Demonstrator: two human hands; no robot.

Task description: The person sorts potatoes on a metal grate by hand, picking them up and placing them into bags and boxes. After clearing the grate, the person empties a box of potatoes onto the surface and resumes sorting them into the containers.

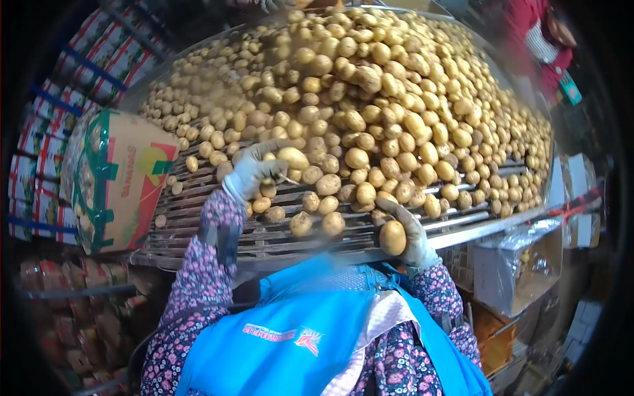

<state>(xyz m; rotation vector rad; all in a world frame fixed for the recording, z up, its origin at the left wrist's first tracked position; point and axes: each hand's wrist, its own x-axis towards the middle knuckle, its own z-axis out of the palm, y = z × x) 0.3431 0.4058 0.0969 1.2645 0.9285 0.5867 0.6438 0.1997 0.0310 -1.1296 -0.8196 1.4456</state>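
My left hand [249,175], in a pale work glove, is curled at the near left edge of the potato pile. Its fingers close round a yellow potato [292,158], and a thin pale strip shows by the fingertips, too small to name. In my right hand [411,231], gloved as well, a round potato [393,238] is gripped close to the table's front rim. Between the hands, loose potatoes [328,185] lie on the slatted metal table [264,247]. Behind them rises a large heap of potatoes [396,86].
A banana carton [139,178] with green tape and a clear liner stands at the table's left end. An open, plastic-lined box [515,264] sits below the right front rim. Stacked printed boxes [46,165] line the left. Another person in red [538,46] is at the far right.
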